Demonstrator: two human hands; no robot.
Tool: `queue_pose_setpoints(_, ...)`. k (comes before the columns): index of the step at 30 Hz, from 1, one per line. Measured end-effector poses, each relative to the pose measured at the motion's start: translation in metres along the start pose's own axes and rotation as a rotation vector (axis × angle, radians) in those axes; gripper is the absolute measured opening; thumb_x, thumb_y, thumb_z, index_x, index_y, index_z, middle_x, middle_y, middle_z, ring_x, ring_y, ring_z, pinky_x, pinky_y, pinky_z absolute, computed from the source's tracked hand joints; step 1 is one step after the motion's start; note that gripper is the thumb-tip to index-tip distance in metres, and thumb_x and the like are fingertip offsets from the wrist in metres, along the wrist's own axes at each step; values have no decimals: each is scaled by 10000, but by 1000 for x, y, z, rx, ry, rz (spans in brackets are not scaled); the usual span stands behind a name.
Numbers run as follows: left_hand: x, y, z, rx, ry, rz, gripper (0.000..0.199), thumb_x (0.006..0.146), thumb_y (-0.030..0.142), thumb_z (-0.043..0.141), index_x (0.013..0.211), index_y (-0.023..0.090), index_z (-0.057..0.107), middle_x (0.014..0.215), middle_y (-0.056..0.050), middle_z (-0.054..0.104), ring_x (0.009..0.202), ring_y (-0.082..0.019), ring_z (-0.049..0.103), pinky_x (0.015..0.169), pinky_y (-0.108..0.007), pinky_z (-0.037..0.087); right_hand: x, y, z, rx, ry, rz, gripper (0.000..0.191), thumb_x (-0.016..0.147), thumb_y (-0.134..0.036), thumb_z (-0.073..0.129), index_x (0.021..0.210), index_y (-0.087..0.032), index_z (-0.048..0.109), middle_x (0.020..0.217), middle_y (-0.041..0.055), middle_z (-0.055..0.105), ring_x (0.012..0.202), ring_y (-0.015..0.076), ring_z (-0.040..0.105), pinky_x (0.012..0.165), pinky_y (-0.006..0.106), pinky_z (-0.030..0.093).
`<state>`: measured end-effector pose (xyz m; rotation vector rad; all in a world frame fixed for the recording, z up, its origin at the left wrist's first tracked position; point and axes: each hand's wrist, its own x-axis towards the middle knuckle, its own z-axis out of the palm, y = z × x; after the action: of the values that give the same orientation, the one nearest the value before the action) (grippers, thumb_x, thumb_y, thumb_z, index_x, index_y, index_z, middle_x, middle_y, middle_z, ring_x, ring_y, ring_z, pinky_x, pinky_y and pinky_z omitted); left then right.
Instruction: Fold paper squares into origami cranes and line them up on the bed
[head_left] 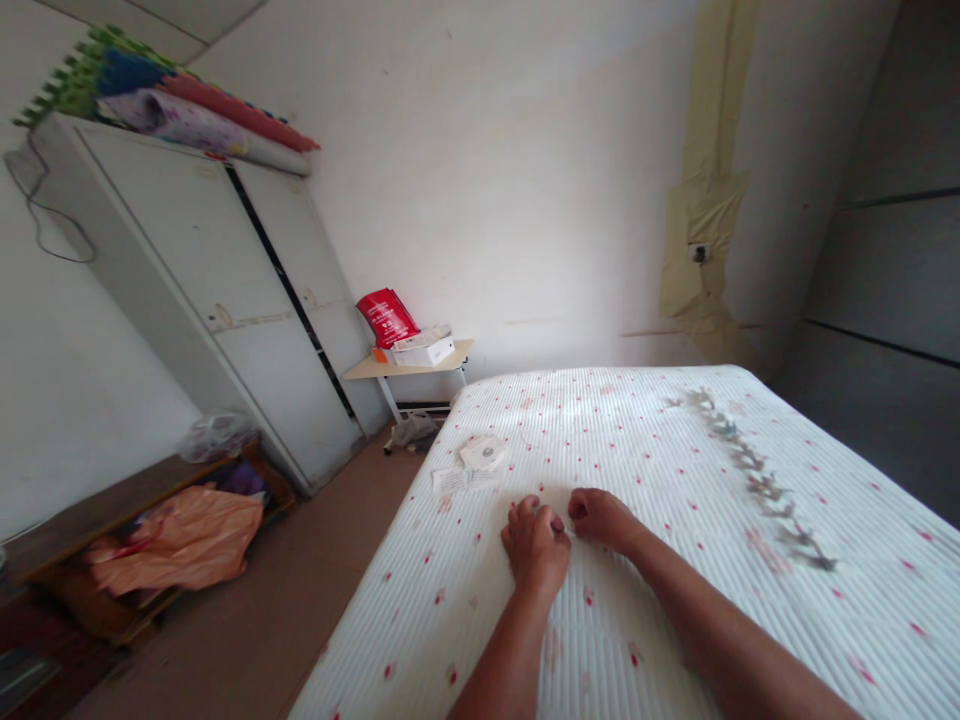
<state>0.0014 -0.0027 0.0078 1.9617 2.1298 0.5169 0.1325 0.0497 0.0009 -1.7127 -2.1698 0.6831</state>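
My left hand [535, 540] rests low over the white bedspread [600, 620] with red dots, its fingers curled and pressed together. Close by on its right, my right hand [600, 518] is closed in a pinch, the two hands a small gap apart. Whatever lies between or inside the fingers is too small to make out. Beyond my left hand lie a white round-topped packet [484, 453] and a slip of printed paper [451, 482]. A long row of small greyish-brown items [761, 487] runs along the right side of the bed.
A small table [364, 369] with a red bag [388, 317] and a white box [425, 350] stands past the bed's far left corner. At the left are a grey cabinet [202, 260] topped with rolled mats [217, 120] and a wooden bench with an orange plastic bag [184, 535].
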Motion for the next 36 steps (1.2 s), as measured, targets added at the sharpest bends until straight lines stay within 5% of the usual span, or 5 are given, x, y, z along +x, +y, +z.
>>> queue_pose_setpoints(36, 0, -1, 1, -8, 9, 12, 89, 753, 212, 545, 781, 248, 621, 1250, 10, 482, 1179, -199, 388, 912, -344, 342, 1, 2, 1, -6, 6, -17, 179, 612, -86, 528, 737, -156, 636, 723, 22, 640, 657, 116, 522, 564, 190, 313)
